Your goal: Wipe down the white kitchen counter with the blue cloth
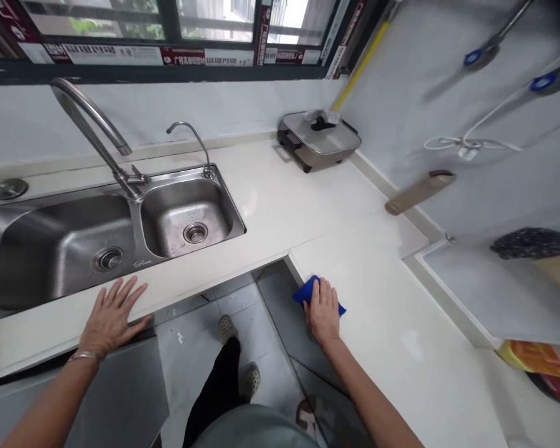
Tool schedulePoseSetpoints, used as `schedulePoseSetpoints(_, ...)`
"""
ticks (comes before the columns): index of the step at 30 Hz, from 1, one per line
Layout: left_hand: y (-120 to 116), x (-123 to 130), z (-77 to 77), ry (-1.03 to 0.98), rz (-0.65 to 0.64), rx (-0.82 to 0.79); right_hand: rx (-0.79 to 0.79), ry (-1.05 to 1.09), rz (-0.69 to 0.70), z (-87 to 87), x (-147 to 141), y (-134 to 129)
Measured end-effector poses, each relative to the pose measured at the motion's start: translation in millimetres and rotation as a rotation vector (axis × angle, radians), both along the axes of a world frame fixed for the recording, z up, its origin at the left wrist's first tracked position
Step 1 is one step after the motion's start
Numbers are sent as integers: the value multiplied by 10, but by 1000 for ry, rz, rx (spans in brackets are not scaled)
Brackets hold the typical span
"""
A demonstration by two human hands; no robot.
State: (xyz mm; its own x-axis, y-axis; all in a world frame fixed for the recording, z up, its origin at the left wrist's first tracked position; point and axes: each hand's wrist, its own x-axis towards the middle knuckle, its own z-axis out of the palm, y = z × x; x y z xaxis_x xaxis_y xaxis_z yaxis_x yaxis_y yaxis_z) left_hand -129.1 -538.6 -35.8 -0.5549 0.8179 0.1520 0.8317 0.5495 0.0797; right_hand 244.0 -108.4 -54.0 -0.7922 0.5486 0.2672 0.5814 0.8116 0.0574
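My left hand [111,320] rests with fingers spread on the front edge of the white countertop [266,211], just below the double steel sink [135,227]. It holds nothing. On the right-hand stretch of counter, my right hand [323,311] presses on a blue cloth [307,290] at the inner edge, near the corner where the two counter sections meet. Its fingers are together over the cloth, which shows on both sides of them.
A large curved faucet [93,124] and a small one [191,134] rise behind the sink. An electric pan [322,140] with a glass lid stands in the back corner. A brown cylindrical item [420,191] lies by the right wall. Colourful packages [546,364] are at far right.
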Motion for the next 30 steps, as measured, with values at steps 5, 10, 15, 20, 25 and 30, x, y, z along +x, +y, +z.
schedulePoseSetpoints(5,-2,-6,-2,-32,26,-11,-3,31,87,18,-677,255)
schedulePoseSetpoints(10,-16,-10,-17,-16,32,-21,-4,100,174,40,-933,382)
schedulePoseSetpoints(15,-32,-2,-8,-32,45,-43,-81,168,267,93,-851,455)
schedulePoseSetpoints(20,-34,26,21,-17,50,-63,-124,195,164,142,-905,466)
schedulePoseSetpoints(25,-62,7,-6,13,26,-57,-193,335,97,130,-956,444)
schedulePoseSetpoints(30,-79,-7,-10,32,-13,-27,-297,331,155,246,-958,518)
